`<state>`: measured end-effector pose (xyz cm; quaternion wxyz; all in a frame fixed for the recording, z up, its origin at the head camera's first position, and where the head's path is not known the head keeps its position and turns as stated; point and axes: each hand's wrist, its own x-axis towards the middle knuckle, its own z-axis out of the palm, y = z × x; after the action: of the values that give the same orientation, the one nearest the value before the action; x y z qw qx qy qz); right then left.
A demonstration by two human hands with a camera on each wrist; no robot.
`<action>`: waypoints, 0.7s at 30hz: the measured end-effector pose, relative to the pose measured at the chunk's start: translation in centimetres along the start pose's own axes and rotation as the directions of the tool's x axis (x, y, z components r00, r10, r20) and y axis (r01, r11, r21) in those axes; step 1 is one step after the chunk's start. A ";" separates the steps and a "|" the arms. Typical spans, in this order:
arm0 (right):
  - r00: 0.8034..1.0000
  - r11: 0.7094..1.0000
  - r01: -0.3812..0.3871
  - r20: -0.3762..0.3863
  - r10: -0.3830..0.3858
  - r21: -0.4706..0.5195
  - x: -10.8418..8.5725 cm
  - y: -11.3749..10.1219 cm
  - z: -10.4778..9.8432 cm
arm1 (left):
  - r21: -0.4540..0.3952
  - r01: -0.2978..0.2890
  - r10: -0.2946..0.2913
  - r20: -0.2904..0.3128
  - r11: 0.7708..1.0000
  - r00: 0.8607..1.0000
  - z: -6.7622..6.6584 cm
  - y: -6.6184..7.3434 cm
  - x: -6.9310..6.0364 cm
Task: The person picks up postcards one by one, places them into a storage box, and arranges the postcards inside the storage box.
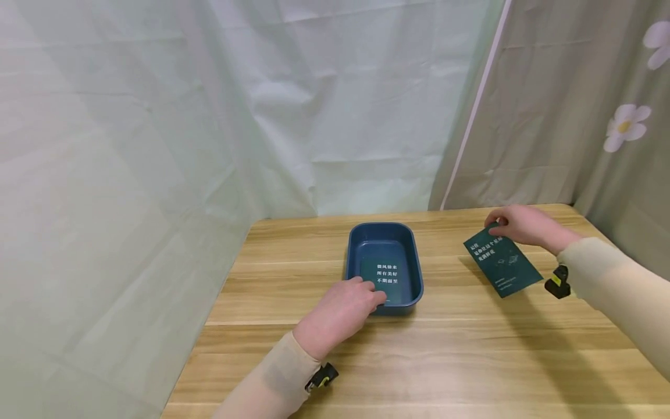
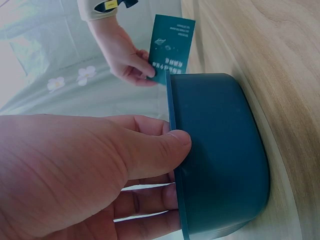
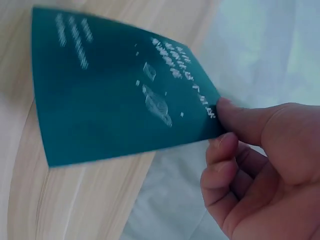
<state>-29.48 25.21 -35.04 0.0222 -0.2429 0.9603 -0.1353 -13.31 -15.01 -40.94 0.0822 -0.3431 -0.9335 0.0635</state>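
Note:
A dark blue rectangular tray [image 1: 417, 262] with rounded corners stands on the wooden table. My left hand [image 1: 340, 314] grips its near rim; in the left wrist view the thumb presses the outer wall and the fingers reach over the rim. Inside the tray lies a dark green card [image 1: 387, 285] with white lettering, its left part behind the hand. To the right, my right hand [image 1: 523, 225] pinches another dark green card [image 1: 505, 265] by one corner, holding it tilted above the table. The right wrist view shows white text and a small planet drawing on this card [image 3: 100, 110].
The wooden table [image 1: 251, 349] has its back edge close to a pale hanging cloth [image 1: 314, 105]. At the right hangs a greyish curtain with white flowers [image 1: 626, 127]. Each sleeve carries a black wrist device [image 1: 558, 282].

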 end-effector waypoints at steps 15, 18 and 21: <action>0.991 0.866 -0.126 0.097 0.090 0.484 0.6 -3.7 -1.3 | 0.004 -0.008 0.008 -0.018 1.000 1.000 -0.1 0.1 0.0; 0.990 0.825 -0.130 0.114 0.081 0.550 1.0 -4.4 -1.1 | 0.005 -0.009 0.009 -0.020 1.000 1.000 -0.1 0.1 -0.1; 0.992 0.790 -0.117 0.111 0.062 0.602 1.5 -5.4 -0.7 | 0.003 -0.008 0.008 -0.017 1.000 1.000 -0.2 0.1 -0.1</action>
<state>-28.36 20.11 -32.87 0.1465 -0.1829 0.8747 -0.4242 -13.13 -15.00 -40.79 0.0903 -0.3471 -0.9314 0.0624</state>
